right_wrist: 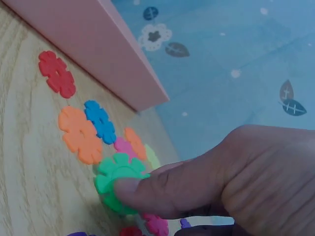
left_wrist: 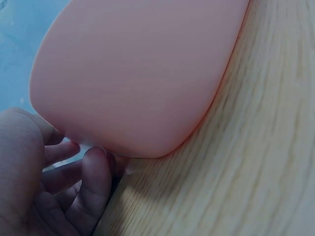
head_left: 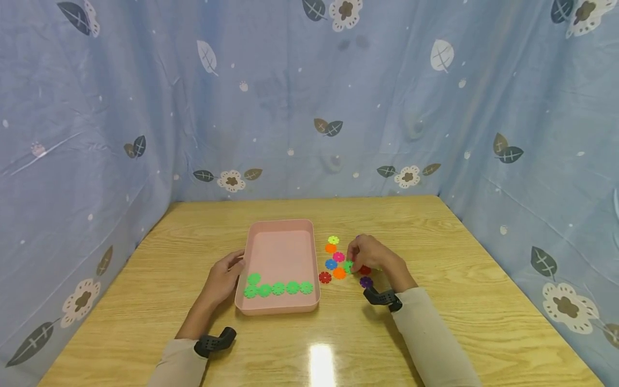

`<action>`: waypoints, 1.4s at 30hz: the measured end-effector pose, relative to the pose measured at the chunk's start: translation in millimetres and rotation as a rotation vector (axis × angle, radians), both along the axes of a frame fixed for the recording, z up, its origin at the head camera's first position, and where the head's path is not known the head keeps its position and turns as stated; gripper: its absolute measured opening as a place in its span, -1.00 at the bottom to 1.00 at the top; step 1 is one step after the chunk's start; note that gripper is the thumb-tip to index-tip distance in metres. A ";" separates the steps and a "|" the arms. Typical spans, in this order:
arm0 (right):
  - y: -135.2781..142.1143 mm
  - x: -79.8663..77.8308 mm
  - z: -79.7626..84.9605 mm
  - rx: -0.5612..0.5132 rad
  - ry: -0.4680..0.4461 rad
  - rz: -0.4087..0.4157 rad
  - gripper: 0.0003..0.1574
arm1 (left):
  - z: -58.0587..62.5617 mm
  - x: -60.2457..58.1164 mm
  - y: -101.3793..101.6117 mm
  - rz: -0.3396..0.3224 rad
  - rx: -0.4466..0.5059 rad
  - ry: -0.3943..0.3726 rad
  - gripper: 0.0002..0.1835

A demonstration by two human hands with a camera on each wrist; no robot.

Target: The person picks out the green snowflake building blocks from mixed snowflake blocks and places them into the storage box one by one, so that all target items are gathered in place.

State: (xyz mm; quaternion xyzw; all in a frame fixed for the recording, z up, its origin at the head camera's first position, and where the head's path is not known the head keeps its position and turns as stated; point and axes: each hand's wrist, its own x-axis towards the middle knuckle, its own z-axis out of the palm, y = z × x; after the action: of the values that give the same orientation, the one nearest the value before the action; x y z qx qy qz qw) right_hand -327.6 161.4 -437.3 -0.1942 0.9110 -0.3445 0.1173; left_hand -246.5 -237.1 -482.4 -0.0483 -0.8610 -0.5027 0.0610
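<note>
My left hand [head_left: 224, 277] rests at the left wall of a pink tray [head_left: 278, 310], its loosely bent fingers against the outside. Inside the tray several green flower-shaped discs [head_left: 292, 287] lie in a row along the near end, with one more green disc [head_left: 253, 279] behind the row's left end. To the right of the tray, my right hand [head_left: 372, 255] pinches a green flower-shaped disc [right_wrist: 110, 184], thumb across its face. Around it on the table lie a blue disc [right_wrist: 100, 121], an orange disc [right_wrist: 78, 135], a red disc [right_wrist: 56, 73] and other coloured ones.
A yellow disc [head_left: 333, 239] lies farthest back in the loose group, and a purple disc [head_left: 366, 282] sits by the right wrist. The wooden table [head_left: 203, 220] ends at a blue patterned curtain [head_left: 290, 107] at the back and sides.
</note>
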 end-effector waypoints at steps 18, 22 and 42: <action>-24.7 13.6 23.8 -0.213 0.165 0.116 -0.93 | 0.6 5.5 -3.3 0.010 -0.010 -0.003 -0.48; -41.2 18.1 28.8 -0.239 0.194 0.152 -0.95 | 2.2 4.4 -3.0 0.003 -0.018 0.004 -0.48; -141.6 18.8 32.7 -0.136 0.150 0.298 -0.95 | 3.9 -2.6 -1.9 -0.009 -0.016 0.020 -0.48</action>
State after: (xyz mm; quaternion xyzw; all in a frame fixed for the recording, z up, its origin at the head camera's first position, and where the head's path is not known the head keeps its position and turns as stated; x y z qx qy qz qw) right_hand -308.8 19.8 -404.5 -0.3597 0.8528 -0.3688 0.0854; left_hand -249.1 -239.0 -478.4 -0.0577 -0.8641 -0.4956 0.0668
